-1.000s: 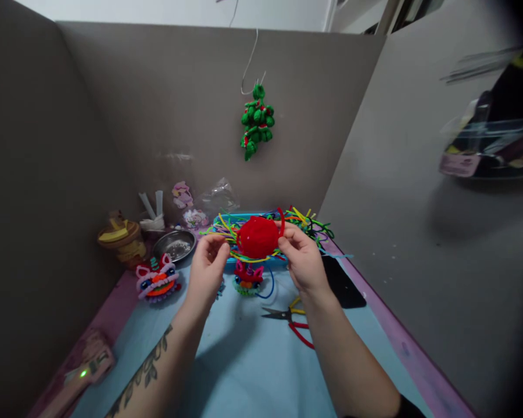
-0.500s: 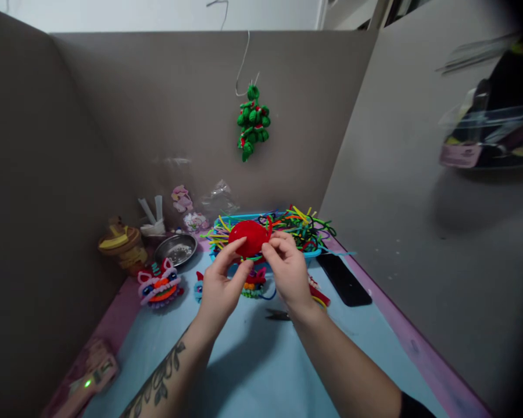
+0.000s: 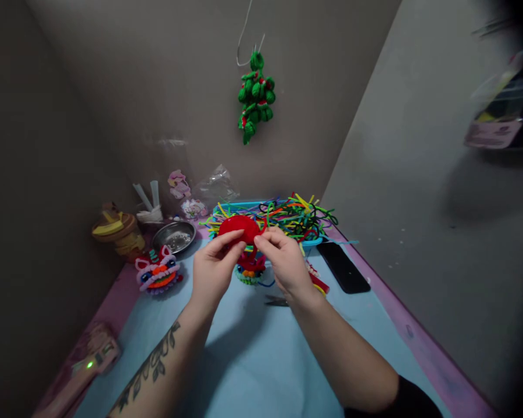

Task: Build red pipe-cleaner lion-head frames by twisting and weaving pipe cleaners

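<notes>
2 bare hands in view, 1 red fuzzy piece [image 3: 236, 226] between them, up in front of the tray, off the mat. R hand [image 3: 287, 261]: thumb + index pinched on 1 red strip [image 3: 264, 225] at the piece's R edge. L hand [image 3: 213, 270]: index lies on the piece's lower front edge, thumb just below; can't tell if L fingers clamp it, far side hidden.

Behind: 1 blue tray [image 3: 316, 241] w/ lots of multicol. stems [image 3: 294, 217], too tangled to count. 2 lion-head figs visible: 1 lilac/orange fig [image 3: 158, 273] at L, 1 red/green fig [image 3: 249, 274] partly hidden behind hands.

1 pr scissors [image 3: 277, 301] on blue mat [image 3: 248, 366], mostly blocked by R wrist. 1 black phone-like slab [image 3: 344, 267], R of tray. 1 metal dish [image 3: 174, 237] w/ small bits, 2 pale tubes [image 3: 149, 196], 1 brown tub [image 3: 124, 235], back L. 1 pink device [image 3: 99, 353] w/ 1 green light, front L. 1 green knotted ornament [image 3: 257, 96] on 1 wire hook [image 3: 244, 35], back wall.
</notes>
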Available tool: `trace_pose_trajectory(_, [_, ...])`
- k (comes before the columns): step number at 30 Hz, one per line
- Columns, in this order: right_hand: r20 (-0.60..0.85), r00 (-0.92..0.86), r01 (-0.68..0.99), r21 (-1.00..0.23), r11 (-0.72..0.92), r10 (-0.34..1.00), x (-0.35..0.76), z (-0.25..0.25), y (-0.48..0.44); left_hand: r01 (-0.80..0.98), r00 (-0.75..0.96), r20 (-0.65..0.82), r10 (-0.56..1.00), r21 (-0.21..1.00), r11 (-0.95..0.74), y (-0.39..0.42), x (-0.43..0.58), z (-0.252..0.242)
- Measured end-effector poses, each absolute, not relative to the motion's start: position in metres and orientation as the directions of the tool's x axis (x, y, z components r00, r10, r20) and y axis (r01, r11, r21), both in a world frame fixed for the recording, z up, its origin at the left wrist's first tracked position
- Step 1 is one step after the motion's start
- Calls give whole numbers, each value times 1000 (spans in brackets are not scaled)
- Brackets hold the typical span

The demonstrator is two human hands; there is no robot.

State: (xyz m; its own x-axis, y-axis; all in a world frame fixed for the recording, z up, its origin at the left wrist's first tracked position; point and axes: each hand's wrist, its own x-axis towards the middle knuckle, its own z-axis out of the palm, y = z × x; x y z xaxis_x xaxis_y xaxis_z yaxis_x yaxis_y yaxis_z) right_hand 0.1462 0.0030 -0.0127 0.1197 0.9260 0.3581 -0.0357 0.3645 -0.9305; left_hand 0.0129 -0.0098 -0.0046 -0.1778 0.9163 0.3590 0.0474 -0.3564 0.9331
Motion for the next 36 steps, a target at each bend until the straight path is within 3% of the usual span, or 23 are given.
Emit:
trace_pose_trajectory(7, [449, 106, 143, -890, 434, 887, 168, -6, 7, -16, -211, 291, 933, 953, -301, -3, 5, -6])
trace_pose_trajectory(11, [630, -9, 384, -715, 584, 777, 172, -3, 7, -80, -164, 280, 946, 952, -296, -1, 3, -9])
trace_pose_trajectory(14, [699, -66, 441, -619, 650, 712, 171, -4, 7, -91, -162, 262, 951, 956, -279, -1, 3, -10])
trace_pose_trajectory(25, [676, -175, 515, -557, 651, 716, 167, -6, 4, -116, -211, 232, 949, 959, -260, -1, 4, -3])
trace_pose_trajectory(29, [616, -71, 424, -693, 583, 784, 163, -1, -2, -154, -218, 207, 954, 958, -243, 0, 3, -6])
trace_pose_trajectory(33, [439, 80, 179, -889, 421, 895, 153, -1, -5, -245, -193, 161, 968, 947, -207, 1, 5, -8])
trace_pose_trajectory(36, [345, 134, 48, -939, 342, 929, 146, -3, -5, -300, -187, 135, 973, 935, -187, 0, 6, -7])
